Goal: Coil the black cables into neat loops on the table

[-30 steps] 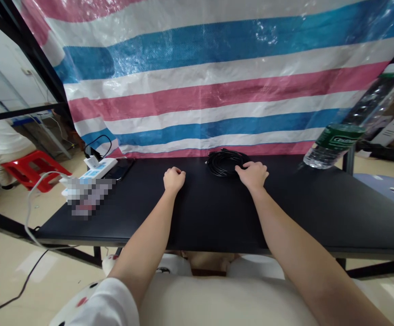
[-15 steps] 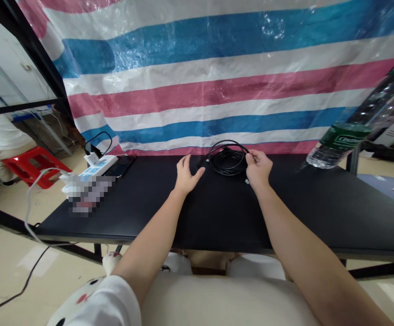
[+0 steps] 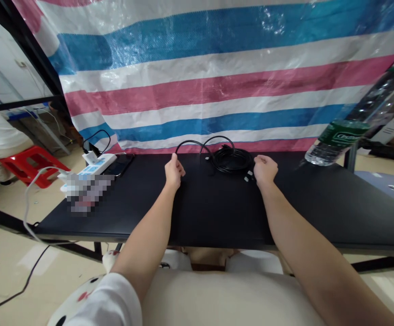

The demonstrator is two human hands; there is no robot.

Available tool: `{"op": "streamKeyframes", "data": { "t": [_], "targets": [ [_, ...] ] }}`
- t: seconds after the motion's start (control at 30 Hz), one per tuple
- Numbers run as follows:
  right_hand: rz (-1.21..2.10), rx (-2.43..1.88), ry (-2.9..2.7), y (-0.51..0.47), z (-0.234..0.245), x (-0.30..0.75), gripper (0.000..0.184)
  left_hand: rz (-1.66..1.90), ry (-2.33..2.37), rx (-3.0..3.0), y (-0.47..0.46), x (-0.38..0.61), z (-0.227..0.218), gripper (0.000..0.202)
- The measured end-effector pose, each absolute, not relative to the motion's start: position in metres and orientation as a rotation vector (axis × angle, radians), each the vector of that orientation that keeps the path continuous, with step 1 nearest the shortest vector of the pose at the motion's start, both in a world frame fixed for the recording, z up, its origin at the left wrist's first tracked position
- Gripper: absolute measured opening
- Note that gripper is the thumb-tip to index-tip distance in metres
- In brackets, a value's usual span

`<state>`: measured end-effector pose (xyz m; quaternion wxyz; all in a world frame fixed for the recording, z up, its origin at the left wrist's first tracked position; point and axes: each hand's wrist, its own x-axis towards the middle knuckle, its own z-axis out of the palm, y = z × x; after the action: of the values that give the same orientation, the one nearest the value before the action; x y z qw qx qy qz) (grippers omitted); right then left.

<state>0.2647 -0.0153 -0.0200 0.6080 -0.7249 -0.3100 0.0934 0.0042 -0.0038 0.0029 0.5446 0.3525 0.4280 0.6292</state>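
A coil of black cable (image 3: pixel 233 162) lies at the back of the black table, against the striped sheet. One length of it arches up and leftward into my left hand (image 3: pixel 174 173), whose fingers are closed on it. Beside the coil's right edge, my right hand (image 3: pixel 265 170) is closed; the inside of its grip is hidden, so whatever it holds cannot be made out. Small pale pieces (image 3: pixel 246 179) lie just left of that hand, close to the coil, and another (image 3: pixel 207 158) is at its left.
A white power strip (image 3: pixel 97 166) with plugs and a dark phone (image 3: pixel 120 165) lie on the left. A large water bottle (image 3: pixel 336 140) with a green label stands at the right. Behind hangs the striped plastic sheet (image 3: pixel 197 97). A red stool (image 3: pixel 30 165) with a seated person is beyond the table.
My left hand has gone from spread fingers to closed, drawing a length of cable leftward out of the coil. My right hand has moved slightly right, off the coil's edge.
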Motion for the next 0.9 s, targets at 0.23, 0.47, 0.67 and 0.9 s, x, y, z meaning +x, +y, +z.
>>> {"op": "streamKeyframes", "data": {
  "t": [0.23,0.47,0.67,0.9],
  "targets": [
    [0.171,-1.827,-0.956,-0.011,-0.035,0.276,0.026,1.528,0.732,0.656,-0.003,-0.036,0.01,0.055],
    [0.175,-1.836,-0.972,-0.013,-0.032,0.273,0.008,1.62,0.976,0.646,0.01,-0.039,0.004,0.054],
    [0.172,-1.704,-0.833,-0.016,-0.022,0.27,0.009,1.762,1.743,0.938,0.009,-0.035,0.002,0.029],
    [0.487,-1.407,-0.765,-0.018,-0.014,0.267,0.017,1.533,1.979,1.427,0.002,-0.035,0.002,0.021]
  ]
}}
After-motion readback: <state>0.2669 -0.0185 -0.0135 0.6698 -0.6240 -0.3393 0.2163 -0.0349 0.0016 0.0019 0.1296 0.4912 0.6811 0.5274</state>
